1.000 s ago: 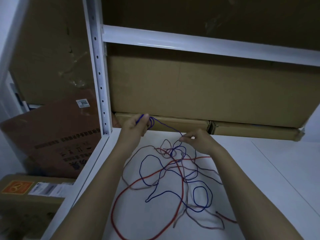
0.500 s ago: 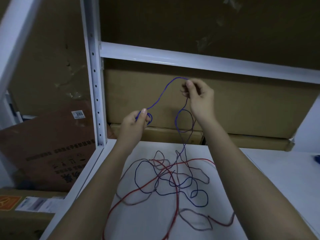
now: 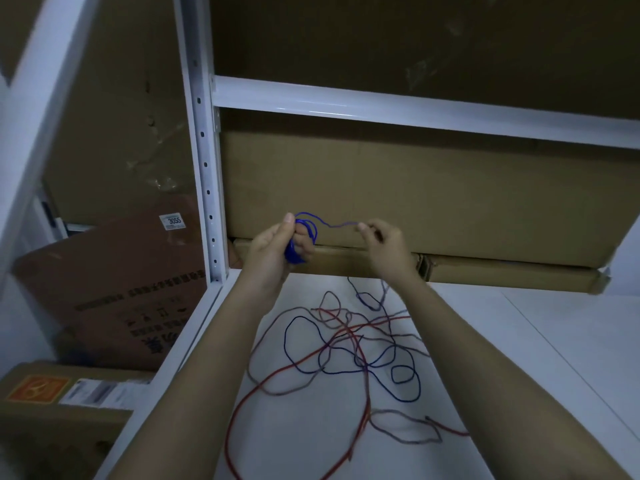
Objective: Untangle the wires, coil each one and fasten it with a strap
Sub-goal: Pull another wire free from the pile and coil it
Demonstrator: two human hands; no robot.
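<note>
Two hands work the blue wire (image 3: 341, 225) above the white shelf surface (image 3: 540, 344). The left hand (image 3: 277, 244) grips a small bundle of blue loops, thumb uppermost and fingers curled round the coil. The right hand (image 3: 386, 249) pinches the same wire between thumb and fingertips, and a short span runs between the two hands. Below the right hand, the wire drops into the tangle on the shelf, where it crosses the red wire (image 3: 360, 362) and the grey wire (image 3: 405, 429) several times.

Recommended procedure for this step, as a judgement: feed each new turn from the right hand onto the bundle at matching loop size; keep light tension on the span; lift slowly so that blue slides free of the red and grey crossings instead of tightening them. Stop and clear a crossing by hand if the pile begins to rise with the wire.

Not determinable: the number of turns in the bundle, which the left fingers partly cover; which wire passes over which in the dim pile; the free ends. The red wire runs out of view below the forearms. No strap is visible.
</note>
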